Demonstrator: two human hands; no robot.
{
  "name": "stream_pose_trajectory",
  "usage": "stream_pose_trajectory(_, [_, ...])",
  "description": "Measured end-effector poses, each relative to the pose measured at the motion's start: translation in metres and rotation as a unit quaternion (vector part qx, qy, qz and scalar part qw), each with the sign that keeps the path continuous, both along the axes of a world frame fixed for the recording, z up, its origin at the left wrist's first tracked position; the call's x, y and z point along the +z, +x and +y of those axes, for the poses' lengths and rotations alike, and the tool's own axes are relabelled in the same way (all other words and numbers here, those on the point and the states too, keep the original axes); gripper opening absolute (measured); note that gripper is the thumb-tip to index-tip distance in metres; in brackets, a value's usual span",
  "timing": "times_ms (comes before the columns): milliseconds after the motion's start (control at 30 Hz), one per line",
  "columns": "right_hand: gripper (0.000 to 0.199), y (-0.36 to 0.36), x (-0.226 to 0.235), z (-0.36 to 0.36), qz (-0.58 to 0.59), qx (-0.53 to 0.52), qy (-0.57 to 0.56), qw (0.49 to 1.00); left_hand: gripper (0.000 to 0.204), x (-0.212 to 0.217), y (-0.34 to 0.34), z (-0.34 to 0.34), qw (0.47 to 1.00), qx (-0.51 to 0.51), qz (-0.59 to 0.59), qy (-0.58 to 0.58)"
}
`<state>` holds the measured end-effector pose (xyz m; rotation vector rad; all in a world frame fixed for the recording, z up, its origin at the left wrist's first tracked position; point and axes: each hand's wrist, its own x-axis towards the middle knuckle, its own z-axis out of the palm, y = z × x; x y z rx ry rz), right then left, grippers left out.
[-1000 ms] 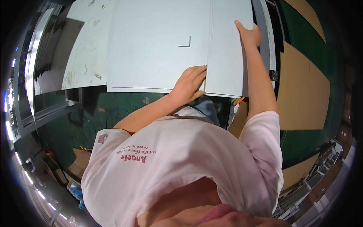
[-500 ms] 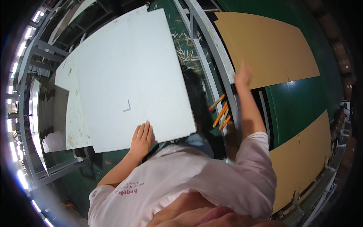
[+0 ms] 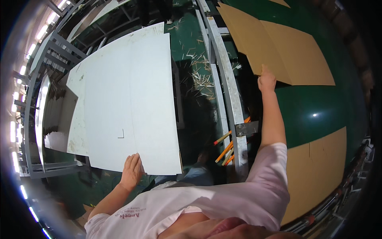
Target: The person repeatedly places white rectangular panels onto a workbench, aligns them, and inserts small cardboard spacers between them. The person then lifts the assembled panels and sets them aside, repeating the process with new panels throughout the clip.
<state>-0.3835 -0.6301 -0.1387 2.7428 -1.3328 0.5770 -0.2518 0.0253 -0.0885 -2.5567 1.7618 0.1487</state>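
My left hand [image 3: 132, 172] lies flat, fingers stretched out together, on the near edge of a large white cardboard sheet [image 3: 115, 91]. A small dark L-shaped mark or slit shows on that sheet, just beyond my fingertips. To the right, my right hand [image 3: 267, 78] grips the near edge of a brown cardboard sheet [image 3: 300, 51], its fingers closed there. A crease runs along the brown sheet, and its left part is tilted against the rest. My thumb and fingertips are partly hidden at the edge.
The brown sheet is over a green conveyor belt [image 3: 314, 105]; another brown sheet [image 3: 322, 167] lies nearer me. Between the work areas runs a grey metal rail [image 3: 226, 67], with orange-handled sticks [image 3: 225, 152] beside it. Scraps [image 3: 203, 79] litter the floor. Metal frames [image 3: 59, 53] stand left.
My right hand, blurred over the brown sheet before, now holds its near edge. The sheet has shifted and bent along its crease. My left hand stays on the white sheet; the view has shifted.
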Motion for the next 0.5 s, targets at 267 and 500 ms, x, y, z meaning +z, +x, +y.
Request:
stream_pose_trajectory(267, [0.029,-0.006,0.223,0.097,-0.234,0.101,-0.004,0.967,0.055,0.008,0.007,-0.011,0.996,-0.026,0.037,-0.074])
stream_pose_trajectory(500, [0.034,-0.036,0.437,0.235,-0.503,0.277,0.179,0.799,0.061,0.007,0.018,0.004,0.986,-0.055,0.081,-0.139])
